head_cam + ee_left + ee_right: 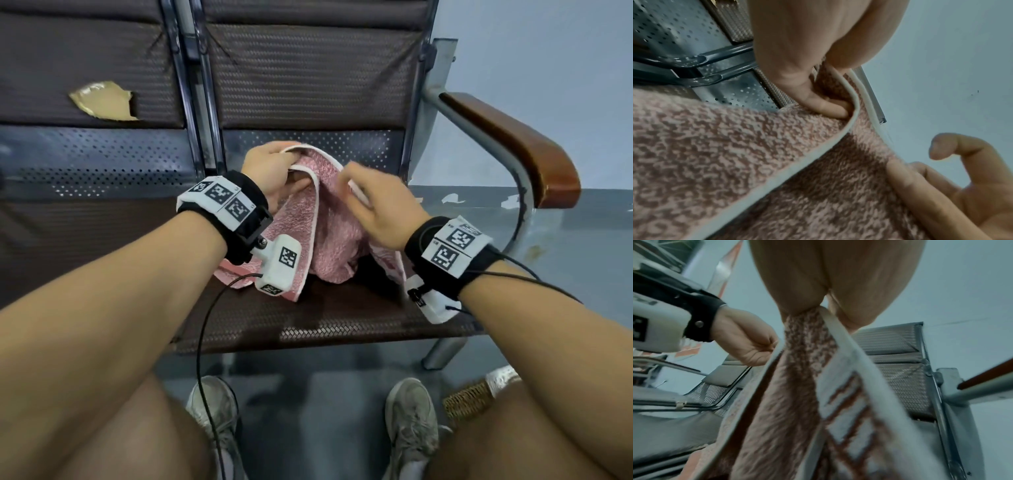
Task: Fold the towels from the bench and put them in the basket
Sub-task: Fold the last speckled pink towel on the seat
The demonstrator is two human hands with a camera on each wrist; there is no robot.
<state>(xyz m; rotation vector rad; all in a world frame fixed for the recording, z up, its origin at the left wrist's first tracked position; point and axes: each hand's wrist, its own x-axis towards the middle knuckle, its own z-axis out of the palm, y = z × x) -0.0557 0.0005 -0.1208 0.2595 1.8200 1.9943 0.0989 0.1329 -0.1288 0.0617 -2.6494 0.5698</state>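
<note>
A pink towel point(329, 236) with white trim hangs bunched over the bench seat point(342, 318), its lower end resting on the seat. My left hand point(291, 164) grips the towel's top edge, fingers curled into the cloth point(828, 107). My right hand point(356, 185) pinches the trimmed edge just to the right. In the right wrist view the right hand point(824, 308) pinches the towel point(807, 340), which hangs down from it, and the left hand point(748, 345) is closed on the other edge. A woven wicker rim point(469, 401) shows by my right knee, mostly hidden.
The bench has a brown wooden armrest point(513, 147) on the right and a second seat with a torn backrest patch point(102, 102) on the left. My shoes point(411, 428) stand on the grey floor below. A black cable point(205, 325) hangs from the left wrist.
</note>
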